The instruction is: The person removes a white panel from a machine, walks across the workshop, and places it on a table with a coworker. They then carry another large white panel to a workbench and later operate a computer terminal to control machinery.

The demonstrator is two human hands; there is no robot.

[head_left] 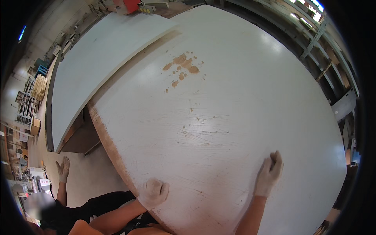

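A large pale board [243, 98] with scratches and bare brown patches fills most of the view in front of me. My left hand [154, 192], in a light dusty glove, is curled into a loose fist at the board's near left edge. Nothing shows in its fingers. Farther right, my right hand [270, 172], also gloved, is above or against the board's surface. Its fingers are bent inward and held together, with no object visible in them.
Another long white panel [102, 55] overlaps the board's far left side. A co-worker in dark clothes stands at the left, one gloved hand [62, 169] raised with fingers spread. Metal racking [315, 39] lines the right. Something red [131, 5] stands at the far edge.
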